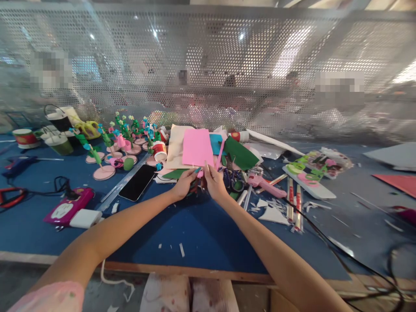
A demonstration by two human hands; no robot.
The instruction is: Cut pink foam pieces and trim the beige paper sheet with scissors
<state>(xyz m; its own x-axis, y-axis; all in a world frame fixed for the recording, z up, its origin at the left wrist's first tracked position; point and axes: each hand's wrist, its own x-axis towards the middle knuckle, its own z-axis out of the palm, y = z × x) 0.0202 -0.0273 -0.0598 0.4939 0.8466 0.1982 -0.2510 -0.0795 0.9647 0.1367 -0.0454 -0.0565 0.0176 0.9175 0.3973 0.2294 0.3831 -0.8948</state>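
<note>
Evidently, a small pink piece [200, 173] is being worked on between the hands, above the blue tabletop [162, 242] and just in front of the stacked sheets. It is pinched by the left hand [184, 184], whose fingers are nearly closed; a bit of blue is seen at those fingertips, too small to be told. From the other side, it appears to be gripped by the right hand [215, 180], also with thumb and fingers drawn together. Its exact shape is hidden by the fingers, so how nearly finished it is cannot be told.

Behind the hands, a pink sheet [196, 147] is laid on a cream sheet [174, 151], with a green sheet [241, 154] to the right; plenty of material is thus left uncut. Scissors [236, 180] and a pink glue gun [267, 185] are set down near the right hand, held by neither.

Further left, several flower-like stems have been stood on round bases [104, 172], and these can be judged largely assembled. To the right, looped green strips [297, 167] are laid on a white box [312, 184], seemingly unattached to any stem. That cutting has been done is shown by the white scraps [273, 215] strewn nearby.
</note>
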